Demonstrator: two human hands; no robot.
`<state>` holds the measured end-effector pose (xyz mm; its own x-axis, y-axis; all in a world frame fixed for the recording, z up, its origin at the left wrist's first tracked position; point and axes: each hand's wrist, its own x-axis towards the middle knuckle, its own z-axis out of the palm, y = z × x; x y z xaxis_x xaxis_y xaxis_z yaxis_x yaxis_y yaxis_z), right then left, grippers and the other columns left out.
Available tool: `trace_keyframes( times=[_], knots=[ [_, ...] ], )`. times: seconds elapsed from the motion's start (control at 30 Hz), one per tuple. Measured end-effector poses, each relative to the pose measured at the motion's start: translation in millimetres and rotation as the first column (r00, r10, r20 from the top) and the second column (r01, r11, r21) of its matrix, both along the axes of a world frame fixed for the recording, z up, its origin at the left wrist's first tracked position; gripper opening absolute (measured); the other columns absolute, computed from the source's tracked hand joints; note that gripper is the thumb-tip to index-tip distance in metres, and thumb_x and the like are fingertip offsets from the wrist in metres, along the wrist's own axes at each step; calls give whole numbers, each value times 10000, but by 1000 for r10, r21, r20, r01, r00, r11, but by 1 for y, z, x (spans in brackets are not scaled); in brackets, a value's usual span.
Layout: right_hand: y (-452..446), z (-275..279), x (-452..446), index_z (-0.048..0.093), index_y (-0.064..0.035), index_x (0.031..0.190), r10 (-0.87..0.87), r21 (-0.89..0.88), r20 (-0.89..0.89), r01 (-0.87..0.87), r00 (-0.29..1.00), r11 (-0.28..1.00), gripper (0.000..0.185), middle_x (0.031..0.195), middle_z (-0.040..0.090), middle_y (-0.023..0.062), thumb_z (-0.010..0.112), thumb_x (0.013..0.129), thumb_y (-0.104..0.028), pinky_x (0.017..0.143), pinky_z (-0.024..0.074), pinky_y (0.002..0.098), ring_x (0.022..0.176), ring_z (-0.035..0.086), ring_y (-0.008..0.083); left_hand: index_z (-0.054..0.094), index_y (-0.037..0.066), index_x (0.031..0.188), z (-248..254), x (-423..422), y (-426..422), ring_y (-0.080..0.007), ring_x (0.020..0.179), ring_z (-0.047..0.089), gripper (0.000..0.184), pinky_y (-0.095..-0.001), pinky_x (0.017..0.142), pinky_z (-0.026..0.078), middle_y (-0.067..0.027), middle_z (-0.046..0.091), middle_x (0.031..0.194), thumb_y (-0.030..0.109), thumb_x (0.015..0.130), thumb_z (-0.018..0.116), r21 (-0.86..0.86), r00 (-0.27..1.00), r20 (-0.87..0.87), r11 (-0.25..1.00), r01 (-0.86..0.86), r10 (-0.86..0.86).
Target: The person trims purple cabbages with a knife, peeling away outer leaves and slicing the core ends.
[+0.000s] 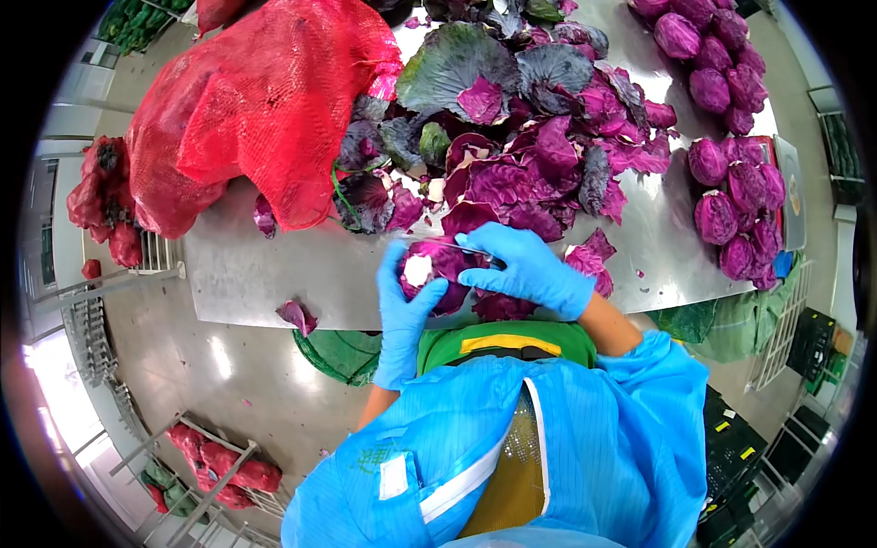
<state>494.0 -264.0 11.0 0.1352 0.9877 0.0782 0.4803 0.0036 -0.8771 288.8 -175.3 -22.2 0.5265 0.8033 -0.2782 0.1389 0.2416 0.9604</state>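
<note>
A purple cabbage (437,269) with a pale cut stem end is between my gloved hands at the table's near edge. My left hand (403,306) wraps its left side, thumb across the front. On its right side rests my right hand (530,267), fingers bent, with a thin blade (445,243) lying across the top of the cabbage; its handle is hidden. Behind them spreads a big heap of loose purple and dark green leaves (512,173). One loose leaf (297,316) lies at the table edge on the left.
A red mesh sack (274,110) fills the left of the steel table (247,274). Trimmed cabbages (744,196) are piled at the right, with more (713,50) behind. Green netting (338,356) hangs below the near edge. Red sacks (224,461) lie on a cart at lower left.
</note>
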Motion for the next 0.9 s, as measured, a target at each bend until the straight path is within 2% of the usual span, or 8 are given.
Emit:
trace_keyframes(
  times=[0.1,0.17,0.33,0.43,0.57,0.67,0.77,0.9],
  knots=[
    [-31,6,-23,615,-26,1103,-347,-111,-206,330,915,937,323,910,624,113,656,897,-272,708,503,327,770,623,213,327,21,1432,11,3,-18,-236,1201,497,981,-365,1028,423,-145,448,1358,192,637,877,83,992,-98,993,87,-79],
    [-56,13,-37,603,-32,1185,-577,-449,-486,380,656,809,327,884,613,49,581,960,-269,667,465,260,730,535,98,309,15,1445,17,8,-27,-245,1229,482,992,-365,1041,410,-155,440,1372,208,652,872,134,997,31,989,62,-67],
    [-83,11,-46,607,-26,1157,-631,-521,-582,360,513,774,303,881,627,74,565,968,-258,618,469,293,671,564,147,289,11,1459,14,9,-15,-249,1251,467,1044,-371,1077,378,-150,421,1398,151,614,887,449,964,-160,854,263,-213],
    [-71,6,-47,608,-29,1074,-493,-249,-178,445,852,860,242,893,627,140,557,963,-238,613,486,351,654,590,259,301,6,1443,10,11,-6,-249,1250,470,1061,-377,1073,384,-150,419,1404,149,581,902,291,958,-128,914,284,-257],
    [-62,1,-53,598,-42,991,-407,-32,158,417,900,909,176,840,581,168,591,921,-204,632,498,409,732,614,339,348,-1,1404,13,12,-13,-251,1268,457,1029,-385,1071,383,-162,408,1420,171,562,914,288,972,-94,929,234,-216],
    [-43,9,-38,614,-38,1062,-487,97,128,478,864,873,214,847,582,164,608,904,-181,630,501,396,741,616,337,353,9,1410,19,15,1,-250,1290,440,1000,-388,1083,364,-145,410,1437,167,591,903,401,953,-12,872,282,-302],
    [-15,-11,-19,627,-20,1082,-399,110,-22,399,917,910,235,840,588,163,634,895,-162,645,502,381,745,617,325,370,19,1412,20,8,12,-263,1268,474,937,-402,1074,384,-140,414,1429,169,644,884,373,994,-85,923,96,-69],
    [-9,-9,-46,610,-11,1092,-328,-8,-239,336,914,942,247,856,600,171,622,917,-185,643,492,366,729,611,321,224,36,1498,15,3,3,-259,1261,466,1067,-387,1047,413,-151,395,1431,276,679,865,-10,996,84,1000,-10,11]
  ],
)
